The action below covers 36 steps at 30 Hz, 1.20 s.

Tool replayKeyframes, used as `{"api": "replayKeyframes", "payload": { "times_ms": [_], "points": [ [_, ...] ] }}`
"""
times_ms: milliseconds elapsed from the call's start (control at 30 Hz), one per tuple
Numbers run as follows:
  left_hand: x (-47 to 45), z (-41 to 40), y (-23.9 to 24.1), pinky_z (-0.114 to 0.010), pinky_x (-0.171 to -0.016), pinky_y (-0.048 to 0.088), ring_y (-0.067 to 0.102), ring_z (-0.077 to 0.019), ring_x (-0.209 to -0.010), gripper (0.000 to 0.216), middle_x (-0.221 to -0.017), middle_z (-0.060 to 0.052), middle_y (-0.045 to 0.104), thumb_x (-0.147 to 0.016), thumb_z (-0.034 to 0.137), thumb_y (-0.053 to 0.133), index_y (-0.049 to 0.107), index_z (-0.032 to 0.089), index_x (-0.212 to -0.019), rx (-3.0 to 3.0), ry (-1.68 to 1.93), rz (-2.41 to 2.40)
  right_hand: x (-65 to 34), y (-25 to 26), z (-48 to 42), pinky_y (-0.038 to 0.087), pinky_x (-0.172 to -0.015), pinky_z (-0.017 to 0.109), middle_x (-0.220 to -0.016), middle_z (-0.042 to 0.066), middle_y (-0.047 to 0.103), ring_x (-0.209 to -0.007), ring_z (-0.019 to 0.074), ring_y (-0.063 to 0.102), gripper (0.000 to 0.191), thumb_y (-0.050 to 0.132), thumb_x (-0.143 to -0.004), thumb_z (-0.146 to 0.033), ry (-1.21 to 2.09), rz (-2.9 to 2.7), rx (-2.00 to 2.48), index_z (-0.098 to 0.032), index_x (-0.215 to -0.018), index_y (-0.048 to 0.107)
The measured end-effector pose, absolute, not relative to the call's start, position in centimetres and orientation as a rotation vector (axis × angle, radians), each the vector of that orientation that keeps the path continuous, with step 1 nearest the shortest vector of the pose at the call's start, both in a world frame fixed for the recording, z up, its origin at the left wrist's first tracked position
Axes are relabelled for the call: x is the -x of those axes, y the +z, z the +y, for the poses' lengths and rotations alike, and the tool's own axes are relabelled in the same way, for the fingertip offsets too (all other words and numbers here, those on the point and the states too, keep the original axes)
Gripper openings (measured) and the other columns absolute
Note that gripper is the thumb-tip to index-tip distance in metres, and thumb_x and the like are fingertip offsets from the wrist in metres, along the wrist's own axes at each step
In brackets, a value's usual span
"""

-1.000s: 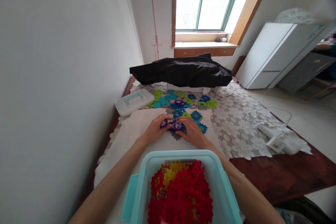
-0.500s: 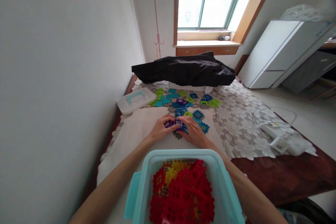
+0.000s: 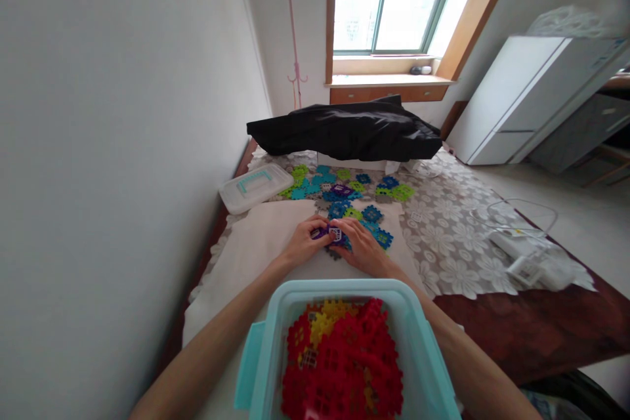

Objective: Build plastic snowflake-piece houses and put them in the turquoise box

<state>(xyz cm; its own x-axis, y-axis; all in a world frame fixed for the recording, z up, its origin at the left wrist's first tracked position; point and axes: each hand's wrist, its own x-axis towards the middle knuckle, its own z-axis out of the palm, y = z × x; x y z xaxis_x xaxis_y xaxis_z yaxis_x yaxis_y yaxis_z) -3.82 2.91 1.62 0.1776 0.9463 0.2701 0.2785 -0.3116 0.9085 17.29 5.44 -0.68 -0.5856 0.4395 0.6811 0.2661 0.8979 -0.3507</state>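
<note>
Purple interlocking building tiles (image 3: 336,235) with window-like openings sit between my two hands, over the white sheet. My left hand (image 3: 306,241) pinches them from the left, fingers curled on the edge. From the other side my right hand (image 3: 363,246) grips the same purple tiles, thumb and fingers closed. Its palm partly covers blue tiles (image 3: 382,237) lying to the right. A grey tile (image 3: 334,254) shows just below the fingers. Close to me stands a turquoise bin (image 3: 339,286) with red tiles (image 3: 344,361) and some yellow ones (image 3: 329,318).
More blue, green and turquoise tiles (image 3: 322,178) are spread beyond my hands on the flowered tablecloth (image 3: 443,230). A clear lid (image 3: 256,188) lies at the left by the wall. A black cover (image 3: 344,130) stands behind; a white device with a cable (image 3: 516,252) is at right.
The purple tile's face has turned slightly between my fingers. Both hands stay in nearly the same place, and the bin and loose tiles have not moved.
</note>
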Motion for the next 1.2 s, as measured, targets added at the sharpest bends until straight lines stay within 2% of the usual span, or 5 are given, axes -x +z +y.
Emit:
{"api": "replayKeyframes", "payload": {
  "times_ms": [633, 733, 833, 967, 1200],
  "points": [
    [3.7, 2.8, 1.5, -0.034, -0.09, 0.049, 0.066, -0.0225, -0.097, 0.021, -0.102, -0.007, 0.071, -0.086, 0.039, 0.076, 0.071, 0.018, -0.086, -1.723, 1.164, 1.163, -17.3, -1.0, 5.4, 0.053, -0.108, 0.051, -0.137, 0.014, 0.061, -0.129, 0.0301, 0.058, 0.078, 0.069, -0.097, -0.024, 0.288, -2.22, 0.507, -0.029, -0.162, 0.027],
    [4.1, 2.9, 1.4, -0.033, -0.086, 0.049, 0.065, -0.0208, -0.091, 0.025, -0.097, -0.004, 0.071, -0.088, 0.043, 0.073, 0.07, 0.019, -0.094, -1.699, 1.185, 1.235, -17.3, -1.0, 5.5, 0.052, -0.109, 0.052, -0.137, 0.015, 0.061, -0.13, 0.0302, 0.057, 0.072, 0.07, -0.096, -0.026, 0.31, -2.199, 0.558, -0.027, -0.157, 0.032],
    [4.8, 3.2, 1.4, -0.032, -0.081, 0.049, 0.062, -0.0194, -0.085, 0.028, -0.096, -0.003, 0.07, -0.095, 0.046, 0.061, 0.068, 0.02, -0.104, -1.661, 1.248, 1.341, -17.4, -1.1, 5.7, 0.052, -0.109, 0.053, -0.135, 0.014, 0.062, -0.128, 0.0303, 0.058, 0.056, 0.072, -0.095, -0.027, 0.353, -2.196, 0.626, -0.025, -0.144, 0.045],
    [5.4, 3.4, 1.3, -0.034, -0.09, 0.048, 0.062, -0.021, -0.099, 0.031, -0.111, -0.006, 0.069, -0.101, 0.04, 0.045, 0.065, 0.02, -0.113, -1.667, 1.269, 1.34, -17.5, -1.2, 5.9, 0.052, -0.106, 0.053, -0.131, 0.013, 0.063, -0.124, 0.0302, 0.059, 0.038, 0.075, -0.094, -0.027, 0.394, -2.217, 0.686, -0.024, -0.125, 0.053],
    [5.4, 3.2, 0.9, -0.038, -0.103, 0.045, 0.06, -0.0234, -0.113, 0.033, -0.124, -0.008, 0.066, -0.094, 0.034, 0.054, 0.056, 0.02, -0.125, -1.73, 1.196, 1.264, -17.3, -0.9, 5.8, 0.052, -0.106, 0.051, -0.131, 0.013, 0.064, -0.124, 0.0294, 0.06, 0.034, 0.077, -0.092, -0.028, 0.417, -2.258, 0.686, -0.024, -0.119, 0.056]
  ]
}}
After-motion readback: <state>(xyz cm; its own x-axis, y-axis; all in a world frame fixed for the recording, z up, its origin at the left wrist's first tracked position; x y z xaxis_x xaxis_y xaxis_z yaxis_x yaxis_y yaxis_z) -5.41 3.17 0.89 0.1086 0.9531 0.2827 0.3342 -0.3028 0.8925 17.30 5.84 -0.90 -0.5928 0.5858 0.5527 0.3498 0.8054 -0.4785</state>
